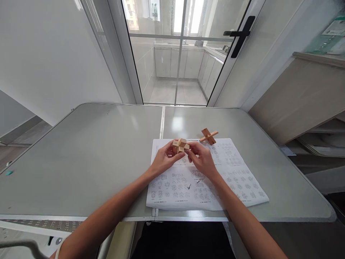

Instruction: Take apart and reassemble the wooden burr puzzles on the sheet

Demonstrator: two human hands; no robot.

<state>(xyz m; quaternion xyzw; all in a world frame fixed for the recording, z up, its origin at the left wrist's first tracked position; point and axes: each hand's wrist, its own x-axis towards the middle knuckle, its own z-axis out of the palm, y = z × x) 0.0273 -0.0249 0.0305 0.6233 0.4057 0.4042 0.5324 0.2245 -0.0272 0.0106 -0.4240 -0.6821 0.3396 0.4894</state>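
Note:
Both hands grip one light wooden burr puzzle (181,144), a small cluster of interlocking blocks held just above a printed sheet. My left hand (167,157) is closed on its left side, with the thumb along the near face. From the right, my right hand (201,158) pinches the puzzle between thumb and fingers. A dark mark shows on one block's face. Under the hands lies the white instruction sheet (183,201), covered with small diagrams and a few pen ticks. Past my right hand, a reddish-brown wooden cross-shaped puzzle (208,136) rests at the sheet's far edge.
The grey folding table (81,162) has a metal seam down its middle. A glass door (178,72) with a black handle (239,34) stands behind it. Wooden shelving (302,97) borders the right side. A small teal object (9,173) sits near the left edge.

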